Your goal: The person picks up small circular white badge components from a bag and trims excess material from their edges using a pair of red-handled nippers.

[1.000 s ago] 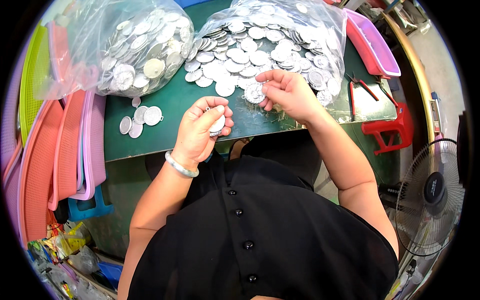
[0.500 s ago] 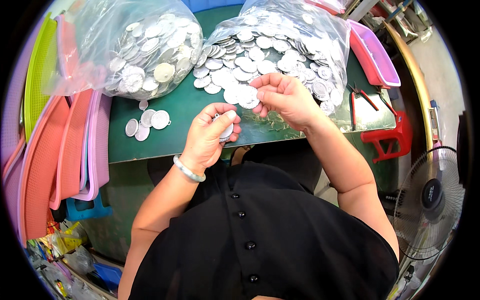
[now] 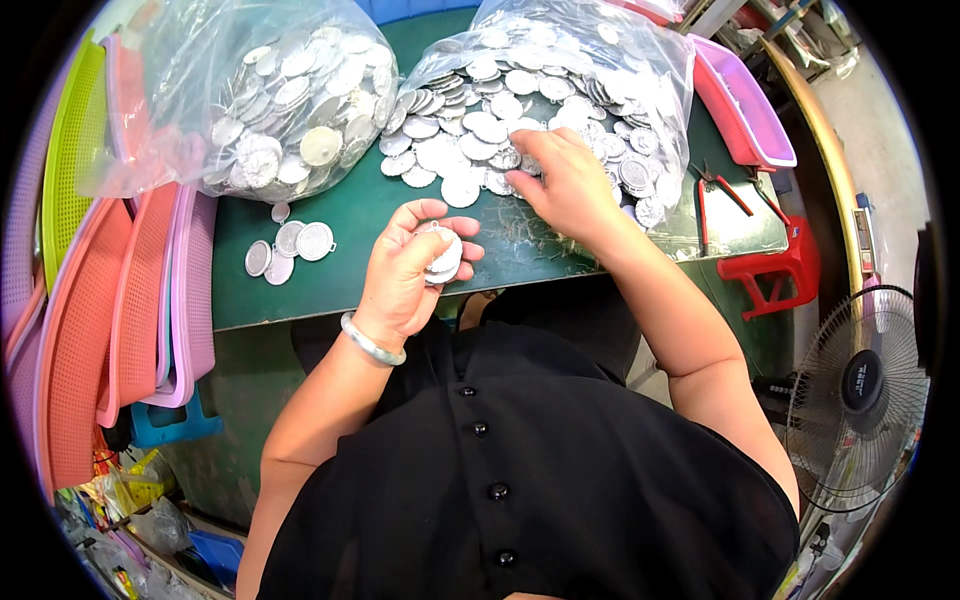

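Observation:
My left hand (image 3: 402, 268) holds a small stack of round silver medals (image 3: 445, 257) with loops, pressed under the thumb while the fingertips spread out beyond them. It is over the near edge of the green table (image 3: 350, 290). My right hand (image 3: 570, 190) reaches to the near side of a heap of similar silver medals (image 3: 485, 125), thumb and forefinger apart around medals there; its other fingers are mostly hidden. The heap spills from a clear plastic bag (image 3: 640, 60). Several loose medals (image 3: 315, 241) lie to the left of my left hand.
A second clear bag of medals (image 3: 290, 110) stands at the back left. Stacked plastic baskets (image 3: 80, 340) crowd the left side. Red-handled pliers (image 3: 725, 195) lie on the right, near a pink tray (image 3: 740, 100). Beyond are a red stool (image 3: 770, 265) and a fan (image 3: 855, 390).
My right hand has moved up and away to the heap; the medal it pinched between thumb and finger is no longer there. My left fingers have spread, showing more of the medals they hold.

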The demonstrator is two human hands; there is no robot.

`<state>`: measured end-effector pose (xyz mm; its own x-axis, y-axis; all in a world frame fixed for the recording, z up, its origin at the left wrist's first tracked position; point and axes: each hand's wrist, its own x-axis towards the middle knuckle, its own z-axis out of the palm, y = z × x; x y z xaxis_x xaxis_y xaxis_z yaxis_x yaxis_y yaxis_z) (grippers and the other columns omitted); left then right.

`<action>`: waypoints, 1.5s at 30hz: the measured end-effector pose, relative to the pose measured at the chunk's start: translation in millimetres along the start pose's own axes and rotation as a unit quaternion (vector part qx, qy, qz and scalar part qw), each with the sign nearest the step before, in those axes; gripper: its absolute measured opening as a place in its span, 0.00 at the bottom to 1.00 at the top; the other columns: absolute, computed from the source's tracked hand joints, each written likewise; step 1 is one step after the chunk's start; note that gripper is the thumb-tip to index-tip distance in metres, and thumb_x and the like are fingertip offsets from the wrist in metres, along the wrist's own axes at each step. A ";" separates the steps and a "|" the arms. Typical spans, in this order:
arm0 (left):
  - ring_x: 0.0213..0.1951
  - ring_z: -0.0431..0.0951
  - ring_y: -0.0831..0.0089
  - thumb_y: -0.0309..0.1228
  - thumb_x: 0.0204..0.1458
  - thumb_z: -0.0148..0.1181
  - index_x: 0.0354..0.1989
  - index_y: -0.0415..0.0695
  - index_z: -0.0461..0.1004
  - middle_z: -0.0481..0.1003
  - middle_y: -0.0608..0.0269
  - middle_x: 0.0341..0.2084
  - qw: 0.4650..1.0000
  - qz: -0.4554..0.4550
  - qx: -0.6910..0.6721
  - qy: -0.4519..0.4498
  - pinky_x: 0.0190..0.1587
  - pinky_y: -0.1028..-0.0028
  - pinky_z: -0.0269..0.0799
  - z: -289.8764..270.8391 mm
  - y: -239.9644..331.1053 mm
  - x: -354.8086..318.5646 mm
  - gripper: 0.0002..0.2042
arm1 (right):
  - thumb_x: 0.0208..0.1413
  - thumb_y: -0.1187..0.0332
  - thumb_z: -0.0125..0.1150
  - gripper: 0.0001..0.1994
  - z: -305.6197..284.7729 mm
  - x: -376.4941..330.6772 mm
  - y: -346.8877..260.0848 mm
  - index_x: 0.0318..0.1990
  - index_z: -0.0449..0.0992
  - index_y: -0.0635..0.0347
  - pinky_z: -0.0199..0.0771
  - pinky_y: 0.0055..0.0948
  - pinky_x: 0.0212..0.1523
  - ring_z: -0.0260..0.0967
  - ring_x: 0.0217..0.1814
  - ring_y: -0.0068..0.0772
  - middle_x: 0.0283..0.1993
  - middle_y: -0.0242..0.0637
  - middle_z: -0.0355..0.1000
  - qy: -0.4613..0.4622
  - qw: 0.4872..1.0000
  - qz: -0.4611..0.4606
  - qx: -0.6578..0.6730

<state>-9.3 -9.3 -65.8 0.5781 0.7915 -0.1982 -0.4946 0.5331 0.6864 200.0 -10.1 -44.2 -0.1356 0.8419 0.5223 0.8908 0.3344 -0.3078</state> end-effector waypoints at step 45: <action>0.29 0.72 0.71 0.27 0.50 0.51 0.50 0.41 0.62 0.70 0.53 0.37 0.997 -0.042 -0.024 -0.052 0.25 0.78 0.67 -7.8 3.7 0.1 0.17 | 0.50 0.71 0.50 0.13 5.9 51.1 25.3 0.45 0.71 0.61 0.67 0.24 0.32 0.66 0.30 0.23 0.26 0.33 0.70 -0.105 0.964 0.197 0.146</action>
<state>-16.2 -4.9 -68.8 0.6820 0.7095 -0.1773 -0.4705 0.6113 0.6363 213.1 43.9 -30.0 0.0760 0.9848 0.1559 0.7350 0.0503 -0.6762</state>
